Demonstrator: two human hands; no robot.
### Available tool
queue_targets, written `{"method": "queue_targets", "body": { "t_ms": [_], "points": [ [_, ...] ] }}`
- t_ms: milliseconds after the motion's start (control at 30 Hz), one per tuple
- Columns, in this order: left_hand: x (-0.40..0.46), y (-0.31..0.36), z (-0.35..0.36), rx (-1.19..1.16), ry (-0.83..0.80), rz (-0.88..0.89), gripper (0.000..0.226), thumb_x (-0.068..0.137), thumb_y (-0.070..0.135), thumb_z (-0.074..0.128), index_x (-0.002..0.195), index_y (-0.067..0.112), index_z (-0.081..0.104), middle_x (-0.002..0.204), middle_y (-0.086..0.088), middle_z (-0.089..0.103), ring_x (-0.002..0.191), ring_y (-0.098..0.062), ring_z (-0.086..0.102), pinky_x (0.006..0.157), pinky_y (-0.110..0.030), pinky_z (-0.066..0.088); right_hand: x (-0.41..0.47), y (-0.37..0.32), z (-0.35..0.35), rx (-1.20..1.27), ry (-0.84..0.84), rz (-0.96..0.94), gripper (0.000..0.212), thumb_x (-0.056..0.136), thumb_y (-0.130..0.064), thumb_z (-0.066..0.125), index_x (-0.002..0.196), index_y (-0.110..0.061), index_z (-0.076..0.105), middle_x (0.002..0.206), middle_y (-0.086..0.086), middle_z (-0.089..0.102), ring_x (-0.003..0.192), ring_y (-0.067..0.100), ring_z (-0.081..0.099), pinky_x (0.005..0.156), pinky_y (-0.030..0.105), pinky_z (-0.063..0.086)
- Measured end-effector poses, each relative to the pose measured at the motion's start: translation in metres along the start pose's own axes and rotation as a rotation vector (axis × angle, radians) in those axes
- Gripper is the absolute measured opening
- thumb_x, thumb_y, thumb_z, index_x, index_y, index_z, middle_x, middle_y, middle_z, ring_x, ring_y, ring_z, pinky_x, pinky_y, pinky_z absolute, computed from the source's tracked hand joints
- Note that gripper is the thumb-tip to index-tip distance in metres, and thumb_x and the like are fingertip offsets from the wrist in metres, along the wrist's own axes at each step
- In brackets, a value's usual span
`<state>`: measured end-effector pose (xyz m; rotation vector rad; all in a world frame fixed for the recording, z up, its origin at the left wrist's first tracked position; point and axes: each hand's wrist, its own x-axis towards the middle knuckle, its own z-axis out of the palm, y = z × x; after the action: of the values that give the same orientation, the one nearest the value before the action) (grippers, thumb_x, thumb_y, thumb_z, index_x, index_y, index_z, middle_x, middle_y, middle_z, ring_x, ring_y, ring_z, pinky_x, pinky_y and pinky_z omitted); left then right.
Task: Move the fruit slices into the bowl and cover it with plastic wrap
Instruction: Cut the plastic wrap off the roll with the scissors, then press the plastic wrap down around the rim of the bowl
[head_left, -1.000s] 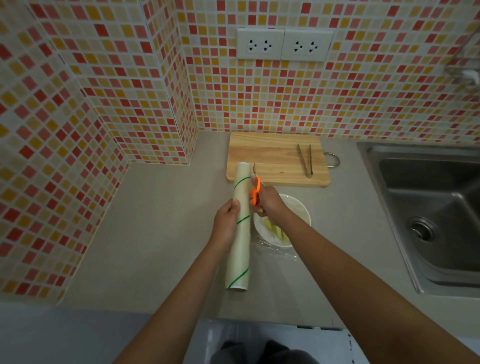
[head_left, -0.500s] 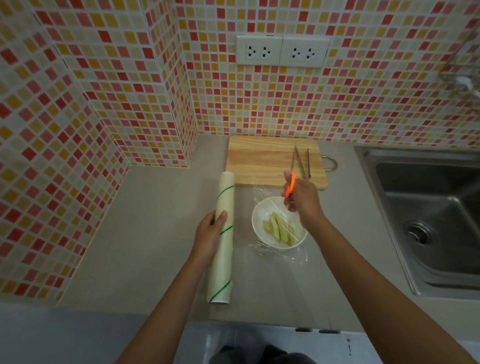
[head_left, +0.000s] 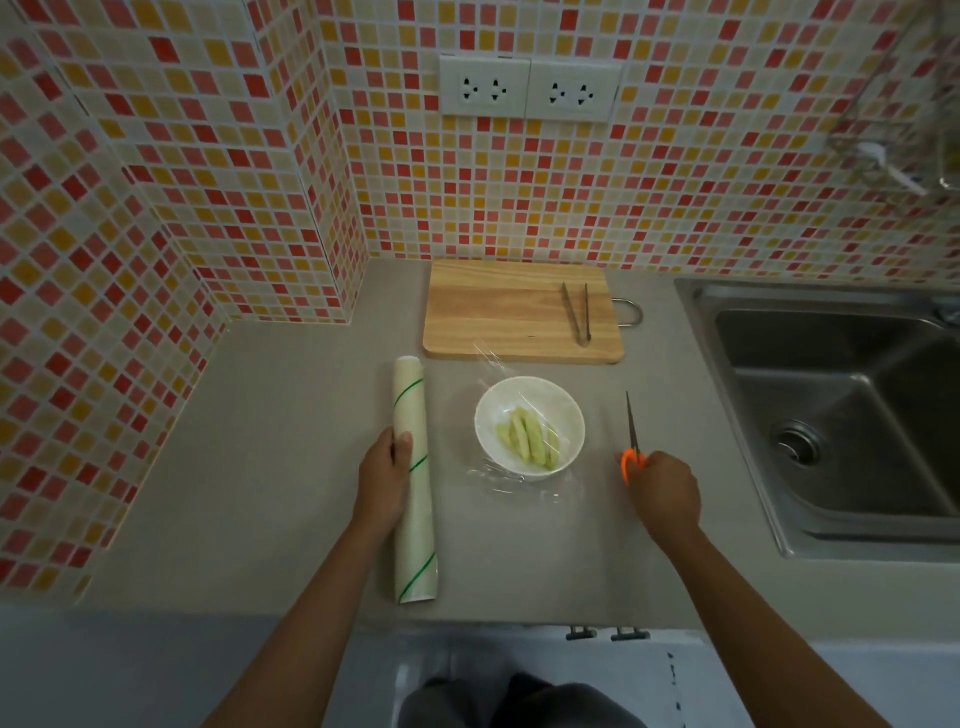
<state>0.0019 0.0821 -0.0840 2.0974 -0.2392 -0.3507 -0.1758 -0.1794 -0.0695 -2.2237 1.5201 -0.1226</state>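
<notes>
Mosaic tiles in red, orange and cream back a grey desk (head_left: 291, 467), on which the white bowl (head_left: 530, 423) is set as the landmark. Pale green fruit slices (head_left: 527, 439) are seen inside the bowl, and a cut sheet of plastic wrap (head_left: 511, 480) is draped loosely over it, spilling crumpled onto the desk at the bowl's near side. Left of the bowl, the wrap roll (head_left: 413, 478) is held down on the desk by the left hand (head_left: 382, 478), whose grip is curled around it. Right of the bowl, the orange-handled scissors (head_left: 631, 441) are clasped at the handles by the right hand (head_left: 665, 486), blades pointing away.

Both tools are best released first; the sheet should then be pulled taut and pressed under the rim all round.

Beyond the bowl a wooden cutting board (head_left: 498, 312) carries metal tongs (head_left: 576, 312); far right lies a steel sink (head_left: 831, 415). Nothing is judged to block the bowl.
</notes>
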Motion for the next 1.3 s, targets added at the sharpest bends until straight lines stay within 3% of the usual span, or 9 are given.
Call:
{"method": "queue_targets", "body": {
  "t_ms": [300, 467, 667, 900, 1133, 1300],
  "points": [
    [0.004, 0.003, 0.008, 0.177, 0.009, 0.020, 0.031, 0.101, 0.023, 0.040, 0.095, -0.004, 0.052, 0.093, -0.026, 0.056, 0.088, -0.037, 0.054, 0.070, -0.034, 0.034, -0.003, 0.002, -0.003, -0.080, -0.019, 0.015, 0.041, 0.092, -0.033, 0.050, 0.089, 0.003, 0.068, 0.097, 0.023, 0.069, 0.092, 0.039, 0.065, 0.079, 0.037, 0.050],
    [0.002, 0.003, 0.009, 0.206, -0.027, -0.015, 0.034, 0.101, 0.025, 0.039, 0.107, -0.005, 0.053, 0.120, -0.024, 0.041, 0.102, -0.036, 0.050, 0.093, -0.034, 0.039, -0.001, 0.002, -0.005, -0.099, -0.069, -0.004, 0.037, 0.089, -0.034, 0.052, 0.085, 0.000, 0.067, 0.093, 0.019, 0.069, 0.088, 0.036, 0.065, 0.074, 0.034, 0.049],
    [0.007, 0.003, 0.008, 0.298, -0.025, -0.003, 0.035, 0.101, 0.023, 0.038, 0.108, -0.009, 0.051, 0.117, -0.028, 0.043, 0.100, -0.040, 0.051, 0.094, -0.039, 0.041, 0.004, 0.003, -0.007, -0.111, -0.079, -0.017, 0.034, 0.089, -0.034, 0.053, 0.081, -0.003, 0.064, 0.091, 0.017, 0.069, 0.085, 0.035, 0.065, 0.068, 0.031, 0.047],
    [0.006, -0.002, 0.011, 0.377, 0.032, 0.011, 0.041, 0.102, 0.022, 0.032, 0.121, -0.011, 0.049, 0.115, -0.033, 0.048, 0.110, -0.045, 0.044, 0.095, -0.046, 0.037, 0.007, 0.004, -0.011, -0.138, -0.095, -0.028, 0.035, 0.087, -0.035, 0.057, 0.091, -0.001, 0.065, 0.100, 0.018, 0.068, 0.094, 0.035, 0.065, 0.075, 0.033, 0.050],
    [0.010, -0.003, 0.004, 0.253, 0.058, 0.005, 0.044, 0.102, 0.026, 0.032, 0.109, -0.013, 0.052, 0.107, -0.036, 0.049, 0.104, -0.045, 0.047, 0.093, -0.049, 0.039, 0.012, -0.001, -0.015, -0.173, -0.153, -0.014, 0.030, 0.081, -0.030, 0.065, 0.094, -0.003, 0.065, 0.101, 0.016, 0.068, 0.093, 0.034, 0.066, 0.069, 0.031, 0.046],
    [0.013, -0.003, 0.001, 0.173, 0.090, -0.001, 0.037, 0.101, 0.029, 0.035, 0.081, 0.002, 0.048, 0.093, -0.031, 0.051, 0.094, -0.040, 0.049, 0.079, -0.040, 0.037, 0.016, -0.008, -0.020, -0.216, -0.075, -0.039, 0.030, 0.085, -0.038, 0.060, 0.092, -0.009, 0.065, 0.095, 0.012, 0.069, 0.087, 0.031, 0.066, 0.072, 0.032, 0.051]
  ]
}}
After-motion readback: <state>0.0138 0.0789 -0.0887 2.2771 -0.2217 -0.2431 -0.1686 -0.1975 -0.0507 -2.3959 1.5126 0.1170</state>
